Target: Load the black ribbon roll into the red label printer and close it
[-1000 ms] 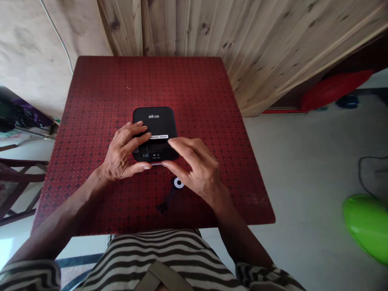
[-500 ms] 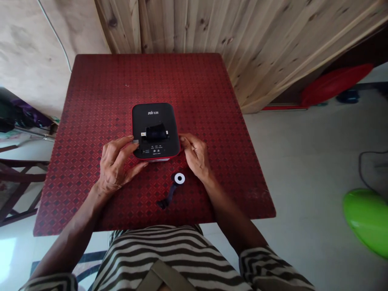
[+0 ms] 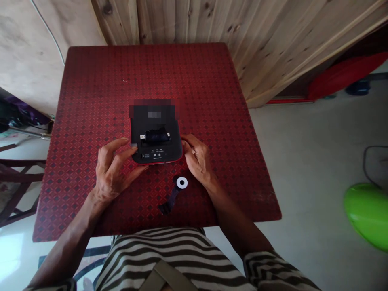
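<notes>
A black device with a red rim (image 3: 156, 149) lies on the red patterned table (image 3: 100, 81), its top edge pixelated. Across its middle is a dark glossy piece (image 3: 157, 135) with white ends. My left hand (image 3: 112, 169) grips the device's left side, fingertips at the edge and thumb near the front left corner. On the right side, my right hand (image 3: 197, 157) holds the edge between thumb and fingers. In front of the device lies a white ring (image 3: 182, 183) with a dark hole, joined to a dark strip (image 3: 169, 201).
A wooden plank wall (image 3: 188, 20) stands behind the table. To the left is a dark wooden chair (image 3: 21, 178). On the floor at the right are a green rounded object (image 3: 368, 214) and a cable. A red object (image 3: 345, 76) is further back.
The camera view has shifted slightly. The device appears a little nearer and tilted somewhat, with both hands still at its sides. A pixelated patch now covers its top edge.
</notes>
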Demonstrator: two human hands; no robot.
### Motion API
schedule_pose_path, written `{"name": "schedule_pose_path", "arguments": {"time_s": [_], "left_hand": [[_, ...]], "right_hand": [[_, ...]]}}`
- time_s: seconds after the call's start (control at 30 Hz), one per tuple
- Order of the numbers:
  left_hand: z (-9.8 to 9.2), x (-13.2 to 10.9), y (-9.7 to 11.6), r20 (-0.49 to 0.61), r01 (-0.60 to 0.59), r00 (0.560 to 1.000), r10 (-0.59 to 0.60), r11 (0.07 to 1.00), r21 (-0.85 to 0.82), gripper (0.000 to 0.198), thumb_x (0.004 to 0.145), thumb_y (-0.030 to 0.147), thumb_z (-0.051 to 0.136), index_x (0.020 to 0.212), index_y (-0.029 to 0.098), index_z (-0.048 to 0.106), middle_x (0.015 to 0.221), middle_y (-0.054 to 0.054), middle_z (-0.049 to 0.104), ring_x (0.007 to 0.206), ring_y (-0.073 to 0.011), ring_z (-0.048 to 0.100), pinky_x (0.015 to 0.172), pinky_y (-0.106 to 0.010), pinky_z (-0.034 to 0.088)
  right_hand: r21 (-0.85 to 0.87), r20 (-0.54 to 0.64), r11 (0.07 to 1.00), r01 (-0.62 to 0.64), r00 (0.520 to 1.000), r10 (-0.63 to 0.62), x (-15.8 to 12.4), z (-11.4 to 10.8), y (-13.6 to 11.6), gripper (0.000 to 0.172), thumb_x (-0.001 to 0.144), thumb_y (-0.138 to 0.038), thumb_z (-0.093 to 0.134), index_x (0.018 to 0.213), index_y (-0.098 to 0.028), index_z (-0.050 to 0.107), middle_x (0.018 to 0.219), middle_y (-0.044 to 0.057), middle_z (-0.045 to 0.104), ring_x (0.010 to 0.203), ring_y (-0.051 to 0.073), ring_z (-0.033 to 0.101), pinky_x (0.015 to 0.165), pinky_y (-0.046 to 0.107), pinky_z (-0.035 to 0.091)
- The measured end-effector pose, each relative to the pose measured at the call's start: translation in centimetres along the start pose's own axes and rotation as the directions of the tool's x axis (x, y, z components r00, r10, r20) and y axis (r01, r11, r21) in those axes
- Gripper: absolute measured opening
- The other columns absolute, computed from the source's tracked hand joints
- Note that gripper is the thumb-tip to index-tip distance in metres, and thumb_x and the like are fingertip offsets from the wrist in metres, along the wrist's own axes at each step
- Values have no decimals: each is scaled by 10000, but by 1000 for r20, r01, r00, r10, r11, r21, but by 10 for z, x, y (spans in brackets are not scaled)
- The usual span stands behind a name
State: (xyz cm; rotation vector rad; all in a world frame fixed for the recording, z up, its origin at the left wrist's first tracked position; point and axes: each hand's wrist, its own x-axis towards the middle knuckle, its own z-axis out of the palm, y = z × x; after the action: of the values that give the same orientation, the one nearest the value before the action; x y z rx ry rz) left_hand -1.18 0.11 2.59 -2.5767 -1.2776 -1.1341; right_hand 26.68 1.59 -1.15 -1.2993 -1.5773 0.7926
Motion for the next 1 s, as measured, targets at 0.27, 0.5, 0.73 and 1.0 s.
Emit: {"name": "schedule_pose_path", "arguments": {"time_s": [0.27, 0.5, 0.73, 1.0], "left_hand": [[-2, 4, -5, 40, 66, 997, -64, 996, -56, 567, 832, 428, 921, 1318, 290, 662, 1380, -118, 650, 1260, -310, 682, 1015, -500, 618], [11, -1, -3, -18, 40, 999, -43, 992, -123, 576, 877, 393, 884, 1368, 255, 615, 1333, -111, 656, 1213, -255, 695, 1007, -406, 640], [14, -5, -3, -22, 10, 1000, -13, 994, -112, 641, 891, 338, 868, 1444, 231, 564, 1317, -123, 645, 1212, -254, 681, 1027, -389, 630], [18, -13, -2, 4, 27, 1000, -27, 991, -131, 656, 919, 322, 836, 1483, 183, 532, 1337, -167, 623, 1239, -265, 659, 1049, -386, 615]], "right_hand": [[-6, 4, 1000, -13, 1000, 13, 0, 1, 0, 424, 1100, -560, 478, 1109, -267, 784, 1095, 61, 815, 992, 216, 749, 900, 373, 585], [-197, -170, 965, 171, 964, -205, 16, -16, -22, 184, 1072, -298, 614, 1120, -248, 785, 1079, 68, 817, 999, 212, 758, 903, 381, 600], [-496, 482, 732, 467, 849, -216, 83, -4, -78, 297, 1073, -104, 512, 1095, -160, 803, 1163, 107, 809, 1121, 241, 724, 1050, 408, 538], [-634, 701, 598, 490, 691, 177, 114, 26, -101, 237, 1008, -83, 607, 1173, -118, 774, 1190, 172, 798, 1089, 284, 755, 870, 364, 534]]}}
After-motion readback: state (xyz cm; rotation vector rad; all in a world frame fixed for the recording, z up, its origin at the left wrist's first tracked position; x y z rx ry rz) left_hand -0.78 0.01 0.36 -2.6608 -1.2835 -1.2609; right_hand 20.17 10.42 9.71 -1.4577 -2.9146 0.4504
